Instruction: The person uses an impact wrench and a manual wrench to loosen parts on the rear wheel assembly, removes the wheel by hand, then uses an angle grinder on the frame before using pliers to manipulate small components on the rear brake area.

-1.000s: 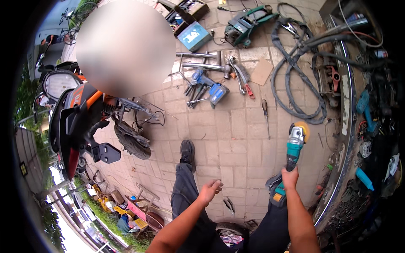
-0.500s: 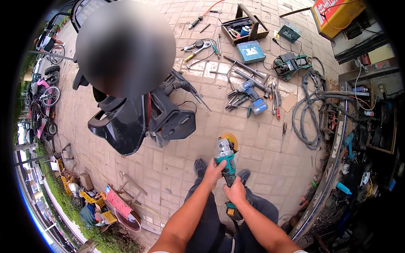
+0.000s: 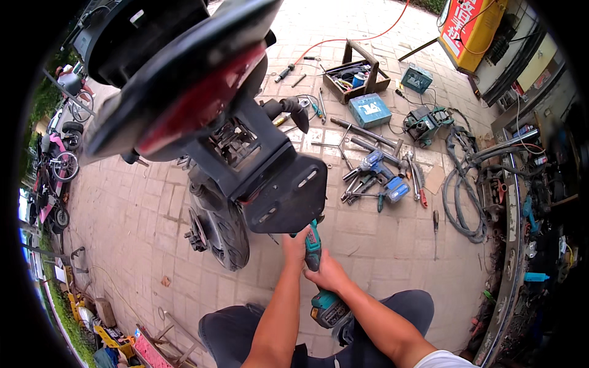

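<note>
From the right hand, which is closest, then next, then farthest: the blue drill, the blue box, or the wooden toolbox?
Measured from the right hand, in the head view:
1. Blue drill, on the paving up and to the right.
2. Blue box, farther up.
3. Wooden toolbox, beyond the box, farthest.

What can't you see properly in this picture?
- Front end of the green power tool, head view: hidden behind the scooter's black rear plate.
- Left hand fingers: tucked under that plate.
- Small parts inside the wooden toolbox: too small to tell apart.
- Shelves at the right edge: dark and bent by the lens.
- Right hand: grips the tool's handle, in plain view.
</note>
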